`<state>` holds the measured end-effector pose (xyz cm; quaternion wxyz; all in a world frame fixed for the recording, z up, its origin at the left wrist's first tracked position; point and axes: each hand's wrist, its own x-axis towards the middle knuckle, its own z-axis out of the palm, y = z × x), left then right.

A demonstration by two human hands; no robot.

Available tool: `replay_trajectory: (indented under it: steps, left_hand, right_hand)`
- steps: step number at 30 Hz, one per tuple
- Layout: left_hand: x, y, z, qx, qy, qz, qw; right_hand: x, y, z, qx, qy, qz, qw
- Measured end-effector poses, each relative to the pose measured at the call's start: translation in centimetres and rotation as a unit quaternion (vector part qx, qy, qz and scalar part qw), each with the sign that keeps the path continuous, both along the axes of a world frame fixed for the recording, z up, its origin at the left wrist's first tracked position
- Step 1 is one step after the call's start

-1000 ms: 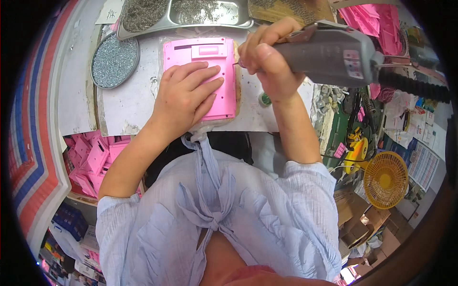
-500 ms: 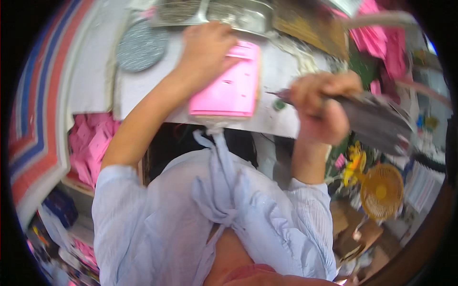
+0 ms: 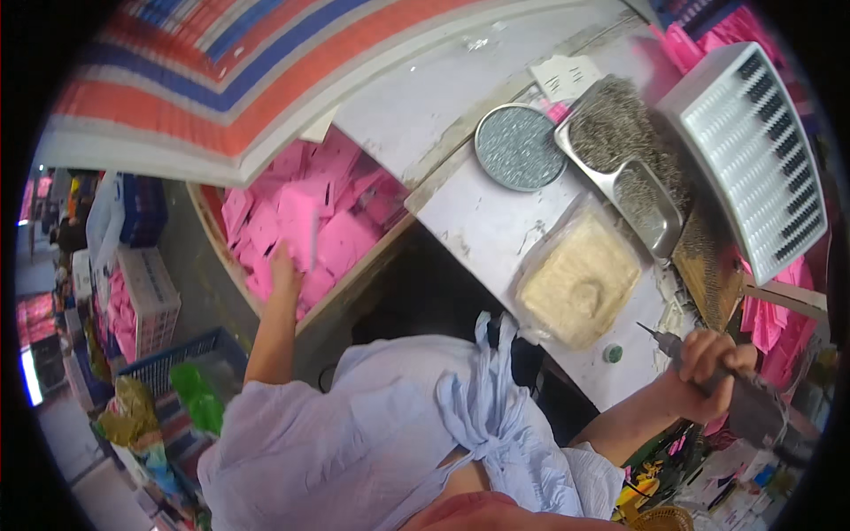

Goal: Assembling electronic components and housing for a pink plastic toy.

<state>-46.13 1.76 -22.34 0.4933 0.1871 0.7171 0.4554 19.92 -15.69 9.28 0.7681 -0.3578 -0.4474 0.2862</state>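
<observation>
Here, the right hand [image 3: 706, 373] has its fingers closed around a grey electric screwdriver [image 3: 753, 407], while the left hand [image 3: 285, 273] is among pink plastic parts [image 3: 341, 241] in a box [image 3: 367, 265] (whether its fingers clamp one, I cannot tell).

A white table [image 3: 471, 237] is stretched beyond and between the left hand [image 3: 285, 273] and the right hand [image 3: 706, 376]. On it, a thick cream pad [image 3: 567, 288], wrapped in clear plastic, is laid ahead of the right hand, on the side toward the left. A small green pot [image 3: 613, 353] is set near the right hand, between it and the pad. Well beyond both hands, a round dish [image 3: 524, 189] is filled with tiny metal pieces [image 3: 521, 146]. Beside the dish, a divided metal tray [image 3: 657, 237] is heaped with small metal parts [image 3: 611, 133], and a brown board [image 3: 719, 288] is placed between tray and right hand. Past the dish, white paper [image 3: 567, 78] is laid.
</observation>
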Motion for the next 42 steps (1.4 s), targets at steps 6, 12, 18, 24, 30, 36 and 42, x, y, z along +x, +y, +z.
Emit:
replay_trajectory:
  steps: [6, 12, 18, 24, 30, 36, 42]
  left_hand:
    - [6.5, 5.9, 3.9, -0.039, 0.059, -0.181, 0.981]
    - [30.1, 17.8, 22.0, 0.251, 0.22, -0.514, 0.79]
    - [52.1, 42.9, 22.5, 0.479, 0.463, -0.31, 0.678]
    - [60.3, 55.0, 24.5, 0.345, 0.607, -0.239, 0.675]
    - [58.1, 64.8, 21.8, 0.375, 0.641, -0.348, 0.572]
    - [55.0, 61.2, 23.7, 0.332, 0.63, -0.291, 0.639]
    - [38.7, 58.5, 26.5, 0.334, 0.158, -0.3, 0.88]
  right_hand:
    - [-0.8, 2.8, -0.1, -0.008, -0.004, -0.013, 1.0]
    - [0.7, 1.6, -0.2, -0.126, -0.031, -0.172, 0.977]
    - [2.4, 1.5, 0.3, -0.173, -0.052, -0.279, 0.943]
    - [4.3, -0.7, -0.8, -0.184, -0.085, -0.357, 0.912]
    - [5.5, -0.8, -1.7, -0.179, -0.078, -0.362, 0.912]
    - [5.8, -1.0, -0.8, -0.173, -0.076, -0.338, 0.922]
    - [2.4, 2.0, 0.9, -0.091, -0.328, -0.574, 0.744]
